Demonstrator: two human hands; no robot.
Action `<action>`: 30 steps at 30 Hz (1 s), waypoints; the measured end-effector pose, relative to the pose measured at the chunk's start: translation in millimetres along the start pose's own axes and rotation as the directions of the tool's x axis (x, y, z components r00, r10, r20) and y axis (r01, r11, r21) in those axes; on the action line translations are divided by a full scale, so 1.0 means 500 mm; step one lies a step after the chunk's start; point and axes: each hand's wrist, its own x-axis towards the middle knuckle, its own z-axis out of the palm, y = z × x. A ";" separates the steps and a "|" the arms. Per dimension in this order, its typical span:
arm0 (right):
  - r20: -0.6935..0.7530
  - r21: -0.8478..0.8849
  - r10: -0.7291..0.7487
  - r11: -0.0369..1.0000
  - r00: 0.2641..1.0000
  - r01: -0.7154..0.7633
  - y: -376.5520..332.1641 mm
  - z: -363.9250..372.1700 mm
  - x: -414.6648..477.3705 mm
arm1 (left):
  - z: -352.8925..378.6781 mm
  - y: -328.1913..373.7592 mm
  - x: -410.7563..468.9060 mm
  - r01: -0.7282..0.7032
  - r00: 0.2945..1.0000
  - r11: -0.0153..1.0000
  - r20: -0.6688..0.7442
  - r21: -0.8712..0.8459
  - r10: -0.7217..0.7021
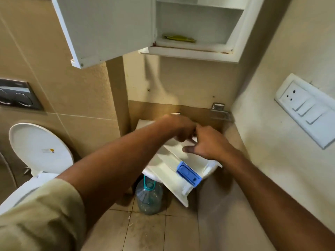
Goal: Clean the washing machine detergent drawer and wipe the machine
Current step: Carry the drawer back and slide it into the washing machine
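Observation:
The white detergent drawer (168,171) with a blue insert (188,173) sticks out toward me from the white washing machine (144,124), tilted down at its front. My left hand (181,128) is over the drawer's rear part, blurred, its fingers curled down onto the drawer's back edge. My right hand (208,144) lies on the drawer's right side with fingers stretched toward the left hand and the thumb resting on the white plastic. Both hands hide the drawer's rear compartments.
A wall cabinet (195,49) hangs overhead with its door (107,29) swung open. A toilet with raised lid (39,147) stands at left. A large water bottle (149,196) sits on the tiled floor under the drawer. A switch plate (308,109) is on the right wall.

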 end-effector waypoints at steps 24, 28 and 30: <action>-0.641 0.667 0.330 0.686 0.693 0.290 -0.017 -0.083 -0.043 | 0.063 -0.035 -0.140 -0.604 0.424 0.309 -0.624 -0.735 -0.656; -0.283 0.765 0.479 0.635 0.831 -0.105 0.015 0.111 -0.035 | 0.208 -0.010 -0.093 -0.218 0.565 0.314 -0.382 -0.924 -0.731; 0.263 0.710 0.469 0.497 0.843 -0.498 0.037 0.194 -0.048 | 0.293 0.001 -0.073 0.251 0.731 0.154 0.083 -0.955 -0.677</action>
